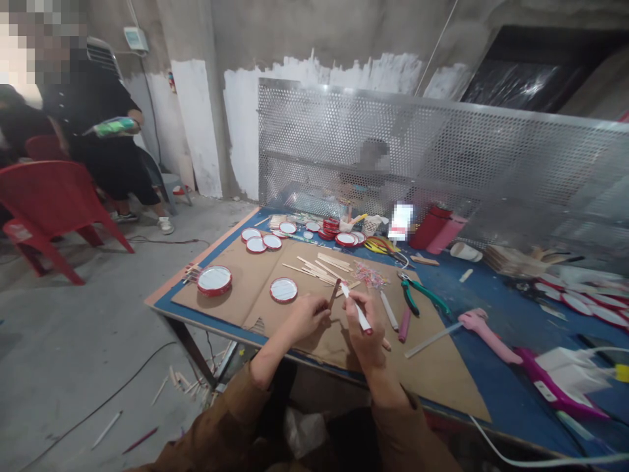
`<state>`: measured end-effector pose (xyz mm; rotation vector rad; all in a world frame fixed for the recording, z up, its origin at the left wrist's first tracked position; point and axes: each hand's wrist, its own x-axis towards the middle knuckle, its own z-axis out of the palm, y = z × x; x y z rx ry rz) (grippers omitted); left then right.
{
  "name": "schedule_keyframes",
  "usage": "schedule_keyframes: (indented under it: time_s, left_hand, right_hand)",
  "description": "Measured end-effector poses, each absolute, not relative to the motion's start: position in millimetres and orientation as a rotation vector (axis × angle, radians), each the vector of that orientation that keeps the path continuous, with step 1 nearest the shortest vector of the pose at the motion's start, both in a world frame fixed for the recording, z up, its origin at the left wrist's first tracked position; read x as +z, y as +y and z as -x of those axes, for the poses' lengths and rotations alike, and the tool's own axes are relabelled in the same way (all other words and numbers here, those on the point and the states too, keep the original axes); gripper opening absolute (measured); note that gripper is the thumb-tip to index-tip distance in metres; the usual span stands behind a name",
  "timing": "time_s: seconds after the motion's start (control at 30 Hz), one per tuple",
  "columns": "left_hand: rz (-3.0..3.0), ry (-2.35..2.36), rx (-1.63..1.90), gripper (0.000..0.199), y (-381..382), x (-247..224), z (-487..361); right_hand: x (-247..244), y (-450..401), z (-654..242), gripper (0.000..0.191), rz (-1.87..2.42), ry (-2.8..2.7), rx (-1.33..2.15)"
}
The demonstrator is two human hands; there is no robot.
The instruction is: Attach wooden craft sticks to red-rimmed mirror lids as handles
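My left hand [308,317] pinches a flat, dark reddish-brown stick [335,293] upright over the cardboard [255,298]. My right hand [367,334] is closed around a white marker pen [362,316] with a red end. The pen's far tip is beside the stick; whether they touch I cannot tell. Pale wooden sticks [319,269] and a pile of thin coloured bits [371,275] lie just beyond both hands. Left of them is a round white disc with a red rim [284,290], and farther left a thicker red-rimmed drum shape [215,280] with sticks at its side.
Right of my hands lie a white pen [390,310], a pink stick [404,324], green-handled pliers [425,295] and a pink glue gun [494,337]. A perforated metal panel [319,124] borders the back. A person [98,118] stands left near a red chair [54,196].
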<state>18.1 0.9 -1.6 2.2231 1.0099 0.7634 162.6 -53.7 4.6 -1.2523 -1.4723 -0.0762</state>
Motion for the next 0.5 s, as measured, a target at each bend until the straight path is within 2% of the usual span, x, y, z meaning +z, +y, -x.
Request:
schedule_keyframes:
  time_s: [0.5]
  left_hand:
    - [-2.210, 0.996, 0.804, 0.013, 2.2, -6.2, -18.3]
  right_hand:
    - [7.7, -56.5, -160.3, 0.011, 1.276, -1.481, -0.076]
